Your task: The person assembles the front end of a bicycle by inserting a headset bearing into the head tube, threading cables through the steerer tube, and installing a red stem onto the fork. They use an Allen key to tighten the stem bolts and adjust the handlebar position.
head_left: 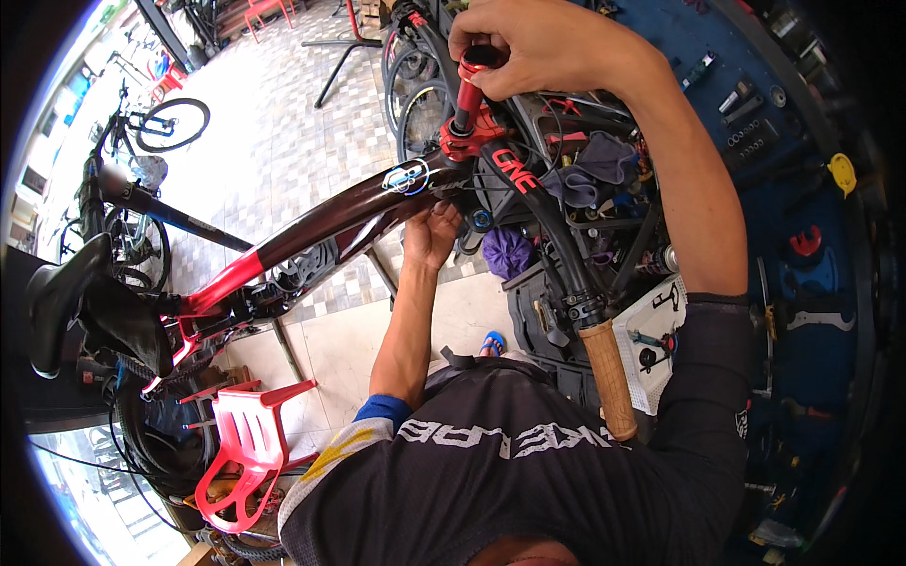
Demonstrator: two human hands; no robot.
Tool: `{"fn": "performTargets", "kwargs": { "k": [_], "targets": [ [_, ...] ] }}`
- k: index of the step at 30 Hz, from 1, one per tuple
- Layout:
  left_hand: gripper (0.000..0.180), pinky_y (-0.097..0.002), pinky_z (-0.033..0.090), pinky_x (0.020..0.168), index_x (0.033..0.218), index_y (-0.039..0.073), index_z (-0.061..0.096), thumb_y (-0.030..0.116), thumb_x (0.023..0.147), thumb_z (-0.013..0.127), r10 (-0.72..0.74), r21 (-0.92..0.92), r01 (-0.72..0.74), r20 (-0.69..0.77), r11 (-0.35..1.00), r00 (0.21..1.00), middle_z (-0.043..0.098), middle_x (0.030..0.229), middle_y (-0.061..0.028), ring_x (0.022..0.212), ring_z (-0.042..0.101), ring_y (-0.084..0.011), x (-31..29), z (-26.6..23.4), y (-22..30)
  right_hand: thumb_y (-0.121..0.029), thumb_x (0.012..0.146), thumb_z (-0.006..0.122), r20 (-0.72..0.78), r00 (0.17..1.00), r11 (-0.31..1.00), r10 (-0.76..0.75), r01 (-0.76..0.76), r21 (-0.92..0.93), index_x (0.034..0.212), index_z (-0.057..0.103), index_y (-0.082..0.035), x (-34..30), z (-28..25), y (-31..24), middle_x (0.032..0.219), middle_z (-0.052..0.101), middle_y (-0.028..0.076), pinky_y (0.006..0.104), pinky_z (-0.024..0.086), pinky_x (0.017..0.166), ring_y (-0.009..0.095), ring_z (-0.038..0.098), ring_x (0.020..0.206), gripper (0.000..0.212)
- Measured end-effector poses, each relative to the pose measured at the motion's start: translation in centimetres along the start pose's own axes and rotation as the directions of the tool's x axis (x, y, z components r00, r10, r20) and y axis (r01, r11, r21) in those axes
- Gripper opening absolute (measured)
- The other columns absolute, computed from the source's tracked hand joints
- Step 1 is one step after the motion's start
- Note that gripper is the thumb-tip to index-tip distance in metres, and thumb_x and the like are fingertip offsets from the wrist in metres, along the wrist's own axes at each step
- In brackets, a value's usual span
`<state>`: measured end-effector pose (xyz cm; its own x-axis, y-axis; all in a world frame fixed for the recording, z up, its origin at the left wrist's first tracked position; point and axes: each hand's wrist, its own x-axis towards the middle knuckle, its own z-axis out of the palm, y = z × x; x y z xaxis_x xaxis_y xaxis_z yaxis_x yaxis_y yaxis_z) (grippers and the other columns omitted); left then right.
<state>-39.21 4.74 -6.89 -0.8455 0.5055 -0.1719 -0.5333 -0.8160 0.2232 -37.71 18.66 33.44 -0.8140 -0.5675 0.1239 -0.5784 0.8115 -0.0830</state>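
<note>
A dark red and black bicycle frame (326, 209) runs across the view to its saddle (71, 302) on the left. Above the red stem (470, 137) rises a red tube-shaped piece (467, 99) with a black round top. My right hand (528, 47) pinches this piece near its upper end, thumb and fingers on both sides. My left hand (434, 234) is below the front of the frame, fingers curled; the frame partly covers them, and what they grip is hidden. The black handlebar (543, 203) carries a tan grip (609, 377) in front of my torso.
A blue tool board (793, 217) with hanging tools stands on the right. Purple cloth (508, 253) and grey cloth (596, 170) lie beyond the handlebar. A red plastic chair (247, 448) is at lower left. Other bicycles (170, 127) stand on the tiled floor (274, 123).
</note>
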Motion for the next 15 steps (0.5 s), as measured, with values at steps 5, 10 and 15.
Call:
{"fn": "performTargets", "kwargs": {
  "k": [5,10,15],
  "targets": [
    [0.02,-0.0414,0.044,0.095,0.11,0.014,0.063,0.02,0.092,0.058,0.022,-0.075,-0.016,0.082,0.997,0.996,0.065,0.108,-0.0057,0.098,0.057,-0.0245,0.5,-2.6,0.1,-0.019,0.073,0.07,0.052,0.999,1.0,-0.003,0.004,-0.013,0.092,0.066,0.003,0.5,-0.4,-0.6,0.09,0.063,0.02,0.041,0.049,0.083,0.034,0.061,0.09,0.03],
    [0.016,-0.0403,0.043,0.093,0.105,0.012,0.062,0.017,0.091,0.057,0.03,-0.039,-0.033,-0.082,0.999,0.996,0.065,0.102,-0.0051,0.096,0.056,-0.0227,-0.1,-1.4,-1.2,-0.017,0.074,0.07,0.073,0.997,1.0,0.01,-0.011,0.011,0.092,0.066,0.004,0.2,-0.2,0.0,0.091,0.064,0.02,0.0409,0.049,0.084,0.033,0.062,0.091,0.028],
    [0.018,-0.0387,0.042,0.092,0.107,0.011,0.062,0.016,0.09,0.056,-0.037,-0.075,0.044,0.1,0.996,0.994,0.065,0.103,-0.0045,0.098,0.057,-0.0212,0.4,-2.2,-0.6,-0.016,0.076,0.07,0.129,0.99,0.998,0.049,-0.053,0.022,0.095,0.067,0.005,0.8,-0.7,-1.0,0.091,0.064,0.02,0.0408,0.05,0.085,0.034,0.063,0.091,0.028]
  ]
}}
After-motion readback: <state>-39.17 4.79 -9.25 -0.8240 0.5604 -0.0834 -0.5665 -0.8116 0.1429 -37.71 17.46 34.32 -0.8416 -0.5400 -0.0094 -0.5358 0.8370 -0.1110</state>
